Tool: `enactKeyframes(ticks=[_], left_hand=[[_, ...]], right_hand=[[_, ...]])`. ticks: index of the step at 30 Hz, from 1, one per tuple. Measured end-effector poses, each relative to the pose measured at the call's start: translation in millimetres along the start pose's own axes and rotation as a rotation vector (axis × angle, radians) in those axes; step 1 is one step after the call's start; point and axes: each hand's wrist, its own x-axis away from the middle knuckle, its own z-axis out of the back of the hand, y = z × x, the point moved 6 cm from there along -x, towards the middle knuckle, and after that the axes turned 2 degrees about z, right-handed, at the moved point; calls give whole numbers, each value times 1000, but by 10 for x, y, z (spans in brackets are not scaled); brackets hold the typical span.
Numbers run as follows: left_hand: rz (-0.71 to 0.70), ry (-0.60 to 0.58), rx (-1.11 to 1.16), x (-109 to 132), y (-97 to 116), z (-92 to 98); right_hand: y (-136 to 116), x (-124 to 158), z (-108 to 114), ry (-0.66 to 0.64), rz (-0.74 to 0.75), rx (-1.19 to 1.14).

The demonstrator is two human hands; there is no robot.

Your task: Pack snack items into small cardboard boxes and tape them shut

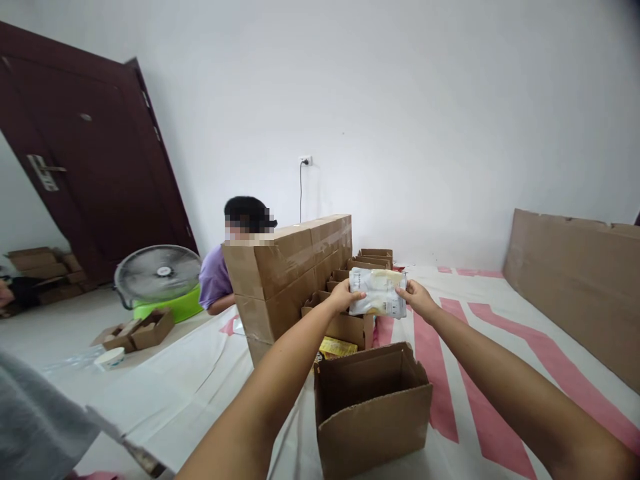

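Note:
Both my hands hold a white plastic packet (379,292) with pale yellow patches and small print, stretched level between them. My left hand (345,297) pinches its left edge, thumb on the near face. At the right edge, my right hand (419,300) grips it the same way. Below and nearer to me stands an open cardboard box (373,427); its inside is dark and its bottom cannot be made out. Behind the packet runs a row of open cardboard boxes (345,327), partly covered by my hands. A yellow packet (337,347) lies between the near box and that row.
A wall of stacked, taped cartons (285,273) rises left of the row, with a person in a purple sleeve (214,277) behind it. A fan (163,273) stands further left. A large cardboard sheet (575,287) borders the right. Red-striped white sheeting (480,373) covers the surface.

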Motion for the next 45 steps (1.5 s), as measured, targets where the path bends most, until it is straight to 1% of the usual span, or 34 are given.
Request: enactKeyframes(ticks=[3,5,8,10,12,14,16,17,18,19,21,22,24,26,28,30,34,38,40,42,45], left_hand=[[-18,16,-30,45,66,-24],[-36,31,-62,95,152,-53],[-74,55,-125,219,344,-110],[-115,56,-164,340,509,-161],[-156,37,-192,502,686,-221],[-194,15,-204,718,863,-270],[-254,16,-234,1000,1033,-290],[-328,28,-315,1169,1125,-299],[-365,19,-397,1337,1177,-318],[-368,-35,-476,1497,1184,-358],[-294,-177,-625,1783,1087,-446],[-252,-221,-690,1902,1015,-472],[-168,-319,-824,2082,847,-516],[-63,-384,-937,2180,684,-502],[10,-383,-997,2219,594,-424],[29,-339,-1010,2237,572,-315],[38,-284,-983,2312,545,-115],[17,-207,-901,2378,506,50],[8,-188,-853,2391,473,90],[6,-180,-834,2399,430,80],[-44,-151,-858,2438,395,-41]], right_hand=[[-12,51,-31,-45,-33,-24],[-29,97,-40,-77,-62,-50],[-79,201,-11,-102,-94,-123],[-133,305,47,-90,-92,-188],[-203,450,140,-56,-76,-248],[-278,649,278,2,-55,-306],[-326,902,471,88,-50,-366],[-327,1048,585,134,-58,-391],[-308,1202,707,178,-70,-410],[-269,1363,830,214,-89,-419],[-132,1687,1042,235,-146,-408],[-44,1844,1114,213,-182,-395],[146,2145,1149,103,-263,-362],[314,2428,1024,-67,-337,-315],[447,2688,790,-206,-398,-279],[547,2890,532,-234,-426,-256],[641,3122,86,-115,-366,-143],[695,3239,-284,-40,-317,-147],[757,3254,-406,8,-305,-107],[838,3241,-481,48,-294,-26],[956,3201,-495,106,-286,63]])
